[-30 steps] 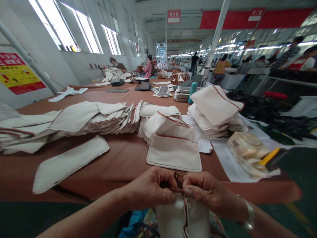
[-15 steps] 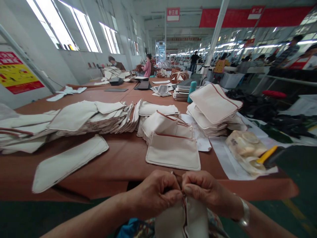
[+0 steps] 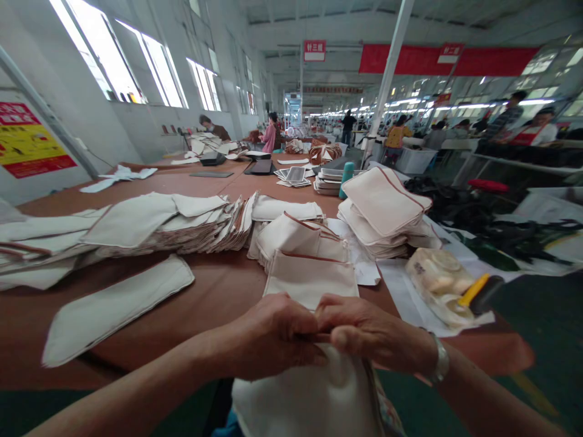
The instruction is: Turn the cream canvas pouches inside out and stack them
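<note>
Close to my body, a cream fabric piece [image 3: 305, 400] with a brown edge hangs down over my lap. My left hand [image 3: 273, 334] is closed on its top edge, the fingers curled over it. Right beside it my right hand [image 3: 368, 331], with a silver bracelet on the wrist, pinches the same edge. The part of the edge between the fingers is mostly hidden. Just beyond my hands lies another cream piece [image 3: 312, 279] with a brown strip along its top, in front of a heap of similar pieces [image 3: 289, 233].
A long row of cream pieces [image 3: 132, 221] spans the left, with a single long piece [image 3: 121, 309] before it. At right are a neat stack [image 3: 382, 200], a plastic-wrapped container [image 3: 437, 273] and a yellow-handled tool [image 3: 473, 290]. Co-workers sit and stand farther back.
Both hands have risen slightly with the fabric piece. It has turned from showing a brown-edged central slit to showing a broad plain face. The camera view has tilted a little upward.
</note>
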Demonstrator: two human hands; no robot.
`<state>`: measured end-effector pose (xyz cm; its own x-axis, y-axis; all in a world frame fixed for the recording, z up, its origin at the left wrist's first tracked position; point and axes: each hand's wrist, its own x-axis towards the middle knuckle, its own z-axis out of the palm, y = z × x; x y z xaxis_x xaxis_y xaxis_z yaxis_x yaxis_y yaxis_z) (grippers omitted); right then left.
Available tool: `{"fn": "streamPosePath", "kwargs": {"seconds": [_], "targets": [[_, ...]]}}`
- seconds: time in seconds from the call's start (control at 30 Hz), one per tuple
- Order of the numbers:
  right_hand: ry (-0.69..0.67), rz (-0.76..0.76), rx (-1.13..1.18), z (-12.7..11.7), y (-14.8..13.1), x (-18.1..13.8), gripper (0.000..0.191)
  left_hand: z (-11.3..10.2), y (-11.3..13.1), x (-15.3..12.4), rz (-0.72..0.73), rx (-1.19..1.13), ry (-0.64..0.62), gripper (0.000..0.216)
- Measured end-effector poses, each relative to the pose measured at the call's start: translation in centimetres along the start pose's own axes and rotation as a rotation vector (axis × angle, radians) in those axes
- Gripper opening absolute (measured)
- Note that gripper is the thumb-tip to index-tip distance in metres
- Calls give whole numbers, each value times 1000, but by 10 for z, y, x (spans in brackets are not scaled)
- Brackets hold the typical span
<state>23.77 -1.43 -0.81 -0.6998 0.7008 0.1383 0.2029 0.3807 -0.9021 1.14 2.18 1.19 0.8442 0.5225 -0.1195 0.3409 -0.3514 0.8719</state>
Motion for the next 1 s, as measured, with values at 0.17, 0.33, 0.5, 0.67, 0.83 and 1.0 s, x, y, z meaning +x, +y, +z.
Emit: {"fn": "streamPosePath", "kwargs": {"seconds": [0.17, 0.33, 0.5, 0.67, 0.83, 1.0], "targets": [[-67, -18, -50, -11, 5, -3, 46, -38, -15, -10, -189, 190, -165, 35], [-4, 154, -98, -28, 38, -22, 36, -55, -38, -29, -256, 132, -197, 33], [-62, 28, 113, 12, 15, 9, 33, -22, 3, -9, -43, 94, -91, 29], [152, 18, 170, 38, 12, 10, 34, -25, 0, -12, -206, -160, -139, 43], [159, 126, 140, 35, 30, -12, 35, -10, -25, -21, -277, -436, -62, 40], [149, 139, 88, 27, 14, -11, 22, 5, -14, -13, -239, -487, -76, 34]]}}
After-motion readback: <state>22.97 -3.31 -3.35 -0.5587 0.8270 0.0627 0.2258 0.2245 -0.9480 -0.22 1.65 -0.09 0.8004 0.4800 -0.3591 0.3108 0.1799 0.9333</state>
